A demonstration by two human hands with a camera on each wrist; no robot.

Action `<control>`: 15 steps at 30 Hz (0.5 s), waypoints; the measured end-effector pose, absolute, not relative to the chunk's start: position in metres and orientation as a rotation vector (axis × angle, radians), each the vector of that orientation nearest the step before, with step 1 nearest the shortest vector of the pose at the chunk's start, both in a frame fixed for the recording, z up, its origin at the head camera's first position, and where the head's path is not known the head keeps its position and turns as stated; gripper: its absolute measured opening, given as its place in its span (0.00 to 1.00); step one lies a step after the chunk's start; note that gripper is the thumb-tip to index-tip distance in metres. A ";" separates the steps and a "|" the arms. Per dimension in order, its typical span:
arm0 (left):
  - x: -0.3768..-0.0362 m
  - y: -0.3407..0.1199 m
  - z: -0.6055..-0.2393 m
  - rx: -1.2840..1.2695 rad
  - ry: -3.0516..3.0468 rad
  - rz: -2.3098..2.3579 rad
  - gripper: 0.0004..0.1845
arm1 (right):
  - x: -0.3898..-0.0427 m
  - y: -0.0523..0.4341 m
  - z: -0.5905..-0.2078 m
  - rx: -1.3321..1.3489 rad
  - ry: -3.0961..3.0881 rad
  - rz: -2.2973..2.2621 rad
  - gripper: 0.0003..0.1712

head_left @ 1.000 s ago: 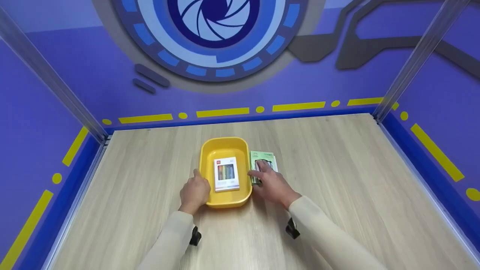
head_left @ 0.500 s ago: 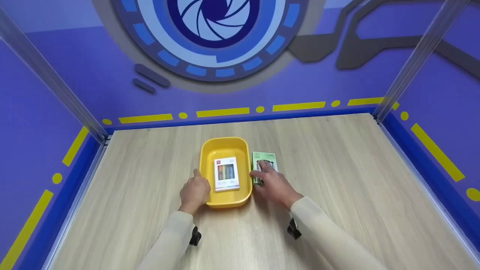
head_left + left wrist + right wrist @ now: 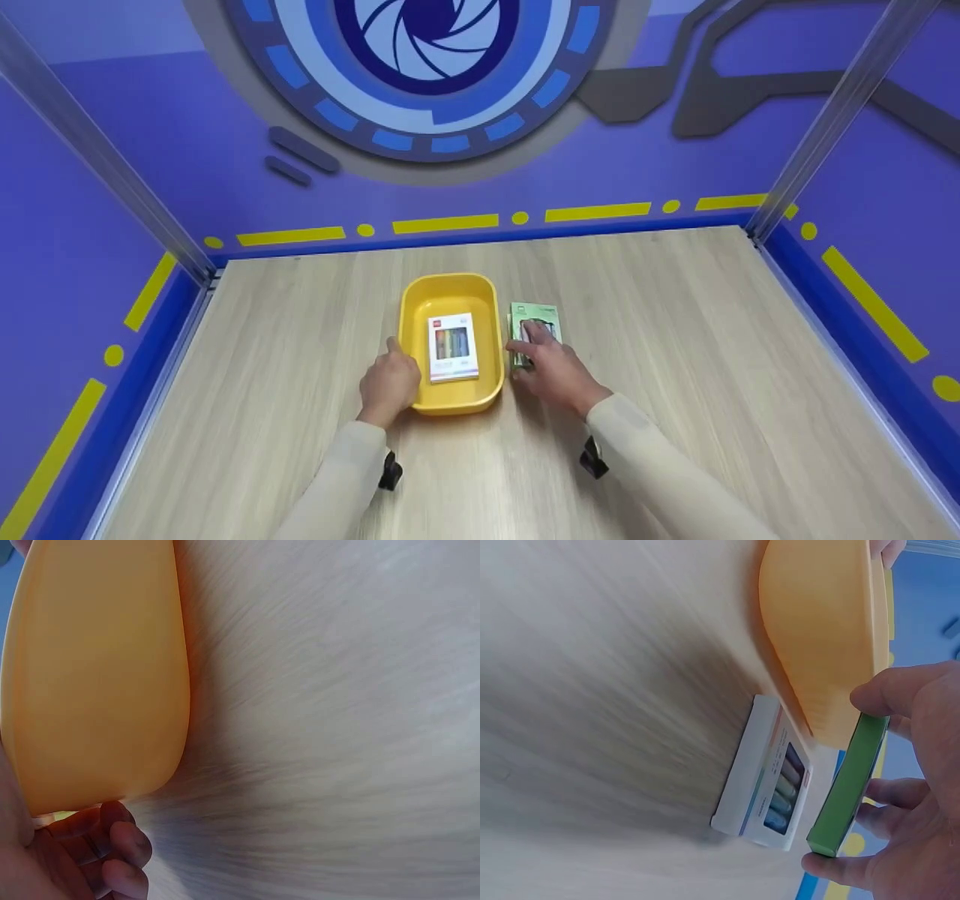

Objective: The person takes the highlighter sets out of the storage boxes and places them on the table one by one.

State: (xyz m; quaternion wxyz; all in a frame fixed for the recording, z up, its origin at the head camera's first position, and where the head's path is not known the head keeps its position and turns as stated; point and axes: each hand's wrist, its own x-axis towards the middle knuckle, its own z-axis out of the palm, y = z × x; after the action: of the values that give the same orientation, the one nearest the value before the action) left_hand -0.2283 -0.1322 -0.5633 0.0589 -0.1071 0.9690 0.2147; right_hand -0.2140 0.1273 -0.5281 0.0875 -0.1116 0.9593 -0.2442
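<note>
While left hand (image 3: 390, 381) grips yellow tray (image 3: 448, 292), right hand (image 3: 553, 367) pinches green box (image 3: 535, 313).

One yellow tray (image 3: 409, 315), one green box (image 3: 545, 313), two white marker boxes (image 3: 453, 347) (image 3: 765, 776), and two hands (image 3: 389, 381) (image 3: 559, 369).

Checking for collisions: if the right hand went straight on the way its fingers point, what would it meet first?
The right hand already grips the green box; beyond looks like bare table, then probably the back wall.
</note>
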 end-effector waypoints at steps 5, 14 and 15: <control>-0.229 -0.133 -0.564 -0.323 2.941 0.646 0.22 | -0.214 0.133 -0.530 -0.340 2.867 -0.748 0.28; -0.228 -0.132 -0.562 -0.322 2.948 0.640 0.21 | -0.214 0.145 -0.536 -0.260 2.844 -0.765 0.30; -0.228 -0.132 -0.562 -0.317 2.950 0.638 0.21 | -0.214 0.146 -0.537 -0.257 2.848 -0.766 0.30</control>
State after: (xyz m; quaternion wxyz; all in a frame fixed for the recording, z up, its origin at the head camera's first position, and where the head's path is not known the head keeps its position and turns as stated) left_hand -0.2277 -0.1319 -0.5621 0.0536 -0.1045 0.9707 0.2098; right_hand -0.2144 0.1465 -0.5369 0.0907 -0.0863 0.9581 -0.2577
